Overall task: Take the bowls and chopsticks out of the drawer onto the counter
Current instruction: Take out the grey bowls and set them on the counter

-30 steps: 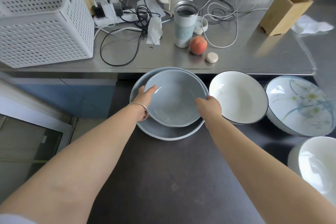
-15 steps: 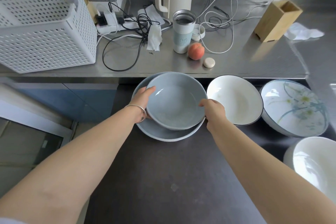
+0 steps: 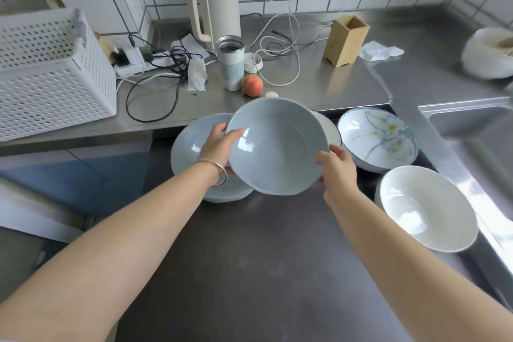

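Note:
Both hands hold a grey-blue bowl lifted above the open drawer. My left hand grips its left rim, thumb inside. My right hand grips the right rim. Below it to the left, a larger grey-blue bowl still lies in the drawer. A white bowl with a dark rim is mostly hidden behind the lifted bowl. A flower-painted bowl and a plain white bowl sit at the drawer's right. No chopsticks are visible.
On the steel counter stand a white perforated basket, a kettle, a tumbler, a peach, tangled cables and a wooden holder. A sink lies at right.
The small grey-blue bowl has risen out of the larger bowl and moved up and right, tilting toward me. Both hands went with it.

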